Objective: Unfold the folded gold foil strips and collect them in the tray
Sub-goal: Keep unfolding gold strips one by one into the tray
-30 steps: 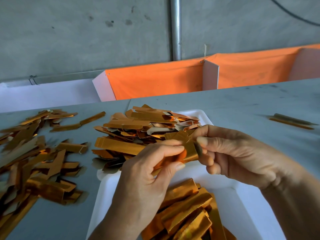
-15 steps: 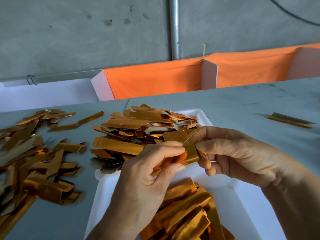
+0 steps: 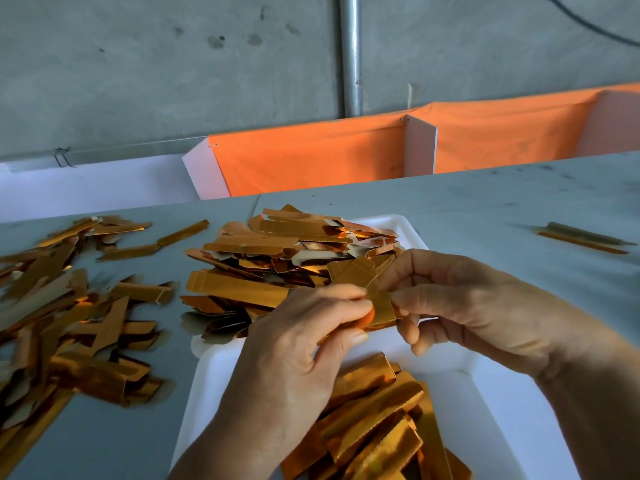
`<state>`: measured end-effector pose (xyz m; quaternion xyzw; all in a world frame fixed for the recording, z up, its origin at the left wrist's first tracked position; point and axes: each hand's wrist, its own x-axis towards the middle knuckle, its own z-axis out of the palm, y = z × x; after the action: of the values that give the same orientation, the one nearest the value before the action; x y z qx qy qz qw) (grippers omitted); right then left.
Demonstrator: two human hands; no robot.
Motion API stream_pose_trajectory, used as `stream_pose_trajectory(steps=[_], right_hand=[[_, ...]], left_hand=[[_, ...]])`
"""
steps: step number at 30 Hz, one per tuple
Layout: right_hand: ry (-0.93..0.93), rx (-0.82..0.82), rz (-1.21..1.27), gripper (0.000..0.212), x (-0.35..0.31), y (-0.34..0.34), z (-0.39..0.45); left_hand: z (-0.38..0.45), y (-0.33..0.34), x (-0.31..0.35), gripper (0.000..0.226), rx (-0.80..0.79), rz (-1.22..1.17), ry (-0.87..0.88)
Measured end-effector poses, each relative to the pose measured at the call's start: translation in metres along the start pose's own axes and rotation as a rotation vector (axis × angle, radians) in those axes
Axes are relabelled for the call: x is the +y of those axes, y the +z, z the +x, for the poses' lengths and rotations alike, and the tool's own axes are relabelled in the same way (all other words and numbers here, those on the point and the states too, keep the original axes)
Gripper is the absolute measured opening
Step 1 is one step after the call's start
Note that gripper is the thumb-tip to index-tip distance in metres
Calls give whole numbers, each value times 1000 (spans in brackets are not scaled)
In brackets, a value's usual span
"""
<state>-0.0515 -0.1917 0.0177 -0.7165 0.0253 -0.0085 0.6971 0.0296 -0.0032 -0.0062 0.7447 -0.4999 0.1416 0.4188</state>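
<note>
Gold foil strip (image 3: 381, 306), partly folded, held above the white tray (image 3: 485, 410) near its middle. Left hand (image 3: 291, 362) pinches the strip's near end between thumb and forefinger; right hand (image 3: 460, 306) pinches the far end, thumb on top, remaining fingers curled underneath. Both hands meet over the tray, fingertips almost touching. Tray contents: stack of gold strips (image 3: 377, 420) at the near end, partly under the left hand; larger heap (image 3: 277, 268) at the far end, spilling over the tray's left rim. Left of the tray, loose pile of strips (image 3: 69, 323) on the grey table (image 3: 485, 209). Right of the tray, well apart, a lone strip (image 3: 581, 237). Beyond the tray, an orange cloth barrier (image 3: 311, 157).
</note>
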Motion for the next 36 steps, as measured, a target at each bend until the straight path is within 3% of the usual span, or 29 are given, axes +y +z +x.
stream_pose_trajectory(steps=[9, 20, 24, 27, 29, 33, 36], right_hand=[[-29, -52, 226, 12, 1, -2, 2], [-18, -176, 441, 32, 13, 2, 11], [6, -160, 361, 29, 9, 2, 8], [95, -158, 345, 45, 5, 0, 4], [182, -176, 343, 51, 4, 0, 2], [213, -257, 340, 31, 3, 1, 2], [182, -182, 299, 41, 4, -2, 3]], left_hand=[[0, -4, 2, 26, 9, -144, -47], [0, -5, 1, 24, -79, -399, -175], [-1, -3, 3, 25, -99, -393, -206], [-1, -2, 6, 26, -82, -342, -217], [-1, -2, 8, 24, -75, -270, -171], [0, 2, 10, 28, -34, -54, -27], [1, 5, 11, 29, 24, -29, 13]])
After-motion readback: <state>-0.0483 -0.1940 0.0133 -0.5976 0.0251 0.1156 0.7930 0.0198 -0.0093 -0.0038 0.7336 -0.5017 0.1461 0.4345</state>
